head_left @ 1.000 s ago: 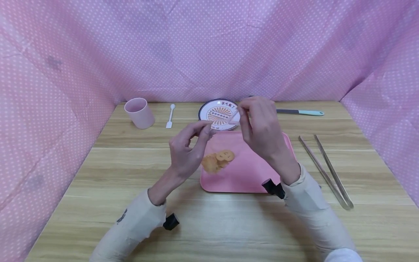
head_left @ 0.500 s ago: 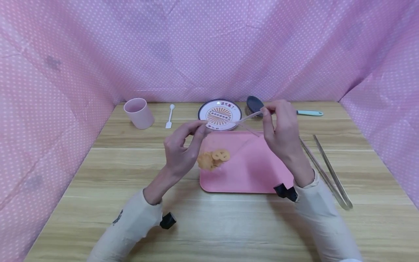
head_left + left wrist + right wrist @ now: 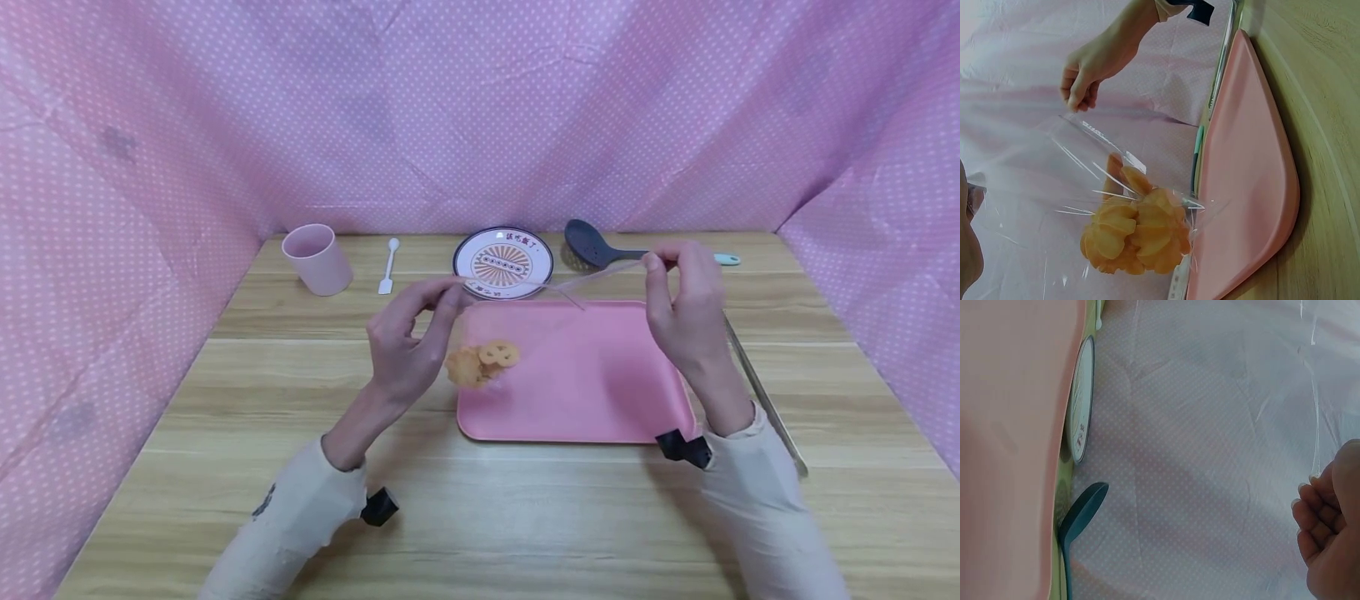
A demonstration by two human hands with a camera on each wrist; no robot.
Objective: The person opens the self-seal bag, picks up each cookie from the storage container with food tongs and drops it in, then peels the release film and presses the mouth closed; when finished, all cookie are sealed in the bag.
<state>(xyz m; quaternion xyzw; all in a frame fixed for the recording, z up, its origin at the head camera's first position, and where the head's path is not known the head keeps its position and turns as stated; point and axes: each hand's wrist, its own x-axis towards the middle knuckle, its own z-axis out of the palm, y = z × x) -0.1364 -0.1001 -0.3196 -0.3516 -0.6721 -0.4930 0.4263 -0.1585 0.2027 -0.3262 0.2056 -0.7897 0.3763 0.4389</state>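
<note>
Above the pink tray (image 3: 577, 367) hangs a clear plastic bag (image 3: 1110, 140) with several golden cookies (image 3: 480, 364) gathered at its bottom. Some cookies are flower-shaped, and one with holes looks like a pretzel. My left hand (image 3: 411, 337) pinches the bag's top edge at the left between thumb and forefinger. On the other side my right hand (image 3: 686, 308) pinches the far end of the film, its other fingers curled in. Between the hands the clear film (image 3: 600, 275) is drawn out into a long, narrow stretch, with a thin loose edge sticking out below it.
Behind the tray stands a round printed plate (image 3: 502, 250), with a dark skimmer (image 3: 588, 244) to its right. Metal tongs (image 3: 763, 392) lie right of the tray, partly behind my right hand. At the back left are a pink cup (image 3: 322, 267) and a small white spatula (image 3: 389, 268).
My right hand has moved right, away from the left hand, drawing the film out between them. My left hand and the cookies have shifted slightly left.
</note>
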